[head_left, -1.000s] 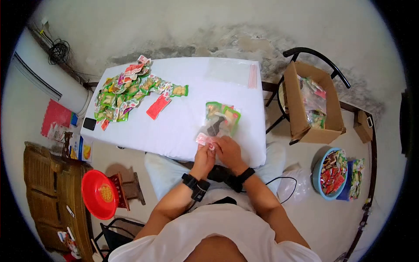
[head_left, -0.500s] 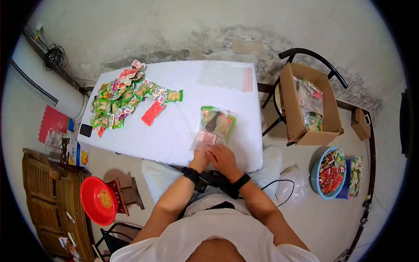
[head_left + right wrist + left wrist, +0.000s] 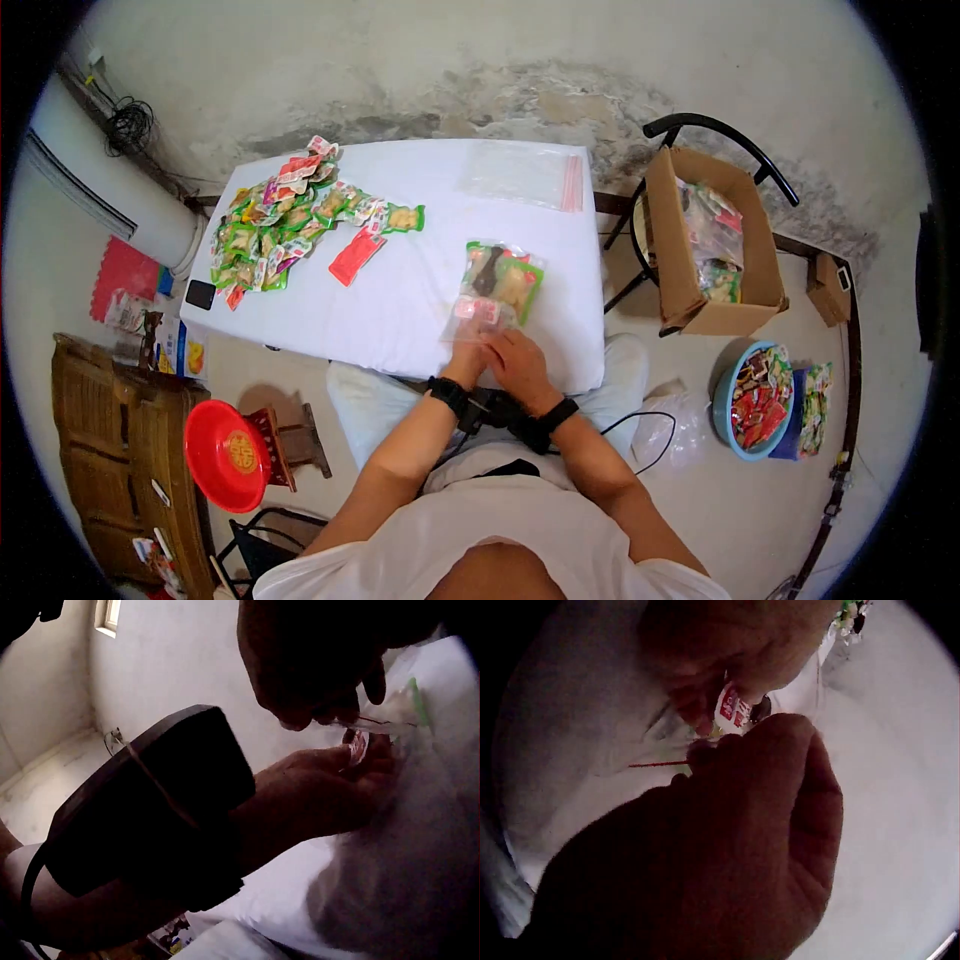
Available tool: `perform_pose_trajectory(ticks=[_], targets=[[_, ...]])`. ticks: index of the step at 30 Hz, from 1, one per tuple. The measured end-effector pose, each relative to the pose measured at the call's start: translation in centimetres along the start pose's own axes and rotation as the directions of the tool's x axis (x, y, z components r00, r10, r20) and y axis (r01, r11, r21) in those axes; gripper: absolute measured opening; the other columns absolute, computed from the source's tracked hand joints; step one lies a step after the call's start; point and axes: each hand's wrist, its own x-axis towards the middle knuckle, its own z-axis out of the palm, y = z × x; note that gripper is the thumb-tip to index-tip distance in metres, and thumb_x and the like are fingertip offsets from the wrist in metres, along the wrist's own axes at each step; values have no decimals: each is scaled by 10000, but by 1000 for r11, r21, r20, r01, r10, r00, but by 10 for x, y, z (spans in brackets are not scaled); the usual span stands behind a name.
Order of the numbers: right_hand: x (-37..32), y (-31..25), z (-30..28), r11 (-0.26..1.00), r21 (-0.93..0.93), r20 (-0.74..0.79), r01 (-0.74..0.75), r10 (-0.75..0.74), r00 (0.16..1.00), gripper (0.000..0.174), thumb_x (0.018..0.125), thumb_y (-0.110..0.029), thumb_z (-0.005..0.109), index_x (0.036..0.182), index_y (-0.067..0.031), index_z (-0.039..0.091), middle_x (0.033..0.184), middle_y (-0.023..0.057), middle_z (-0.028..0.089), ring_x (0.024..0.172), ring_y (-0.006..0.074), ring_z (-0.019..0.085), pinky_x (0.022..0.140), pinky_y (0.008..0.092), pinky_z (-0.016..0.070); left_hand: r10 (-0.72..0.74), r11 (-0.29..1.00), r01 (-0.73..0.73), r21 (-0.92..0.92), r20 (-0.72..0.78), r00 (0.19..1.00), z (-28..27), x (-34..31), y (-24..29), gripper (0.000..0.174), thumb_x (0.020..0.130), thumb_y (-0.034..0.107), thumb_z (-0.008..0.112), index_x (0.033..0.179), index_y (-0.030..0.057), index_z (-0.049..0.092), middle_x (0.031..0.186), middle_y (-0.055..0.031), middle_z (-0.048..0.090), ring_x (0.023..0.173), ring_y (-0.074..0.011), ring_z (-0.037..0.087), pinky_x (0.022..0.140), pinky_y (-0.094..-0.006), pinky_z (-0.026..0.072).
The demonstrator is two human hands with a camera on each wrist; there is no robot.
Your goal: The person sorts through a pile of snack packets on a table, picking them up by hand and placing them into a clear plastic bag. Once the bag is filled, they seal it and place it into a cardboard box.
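Zip bag: clear, snack pkts inside, lying nr table's front edge, mouth twd person.
Grips: L grip + R grip both pinch bag's mouth around red seal strip; we can't see every fingertip.
Why so: mouth-nearest lay, we judge, lets both thumbs reach strip while cloth takes the wt.
Pkt pile: table's left, apart from bag, prob. to leave working room; red pkt just beside.
Unfilled bags: flat, far right corner.
Surface: white cloth, phone at left edge.
Room: stained wall; carton on chair, R; blue basin, floor.
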Motion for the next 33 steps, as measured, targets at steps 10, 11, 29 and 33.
perform_pose_trajectory(ticks=[10,11,29,33], targets=[[-22,21,1,987,-134,213,87,-57,975,166,794,-163,586,943,-90,593,856,91,558,825,284,560,688,412,463,317,175,-258,950,194,928,-84,-91,46,450,813,68,635,1227,37,463,1128,-115,566,1001,-256,570,817,-338,482],[-26,23,2,978,-173,283,116,-63,957,172,782,-159,592,941,-94,583,873,84,548,849,275,551,688,410,461,318,177,-253,951,188,929,-71,-99,54,450,813,68,635,1227,37,463,1128,-115,566,1001,-256,570,817,-338,482],[-37,37,0,907,-374,452,194,-5,892,105,744,-70,533,844,-69,562,860,93,540,856,270,538,711,378,450,-80,-442,-624,644,664,743,-55,-58,90,461,693,53,692,1132,36,553,1145,-155,520,1102,-331,486,925,-376,433],[-39,46,0,904,-361,439,230,-53,897,109,734,-82,557,842,-72,567,840,89,542,833,274,541,697,383,454,-65,-437,-626,646,671,739,-48,-59,90,374,697,15,651,1062,30,570,1097,-159,527,1056,-334,499,895,-376,442]])
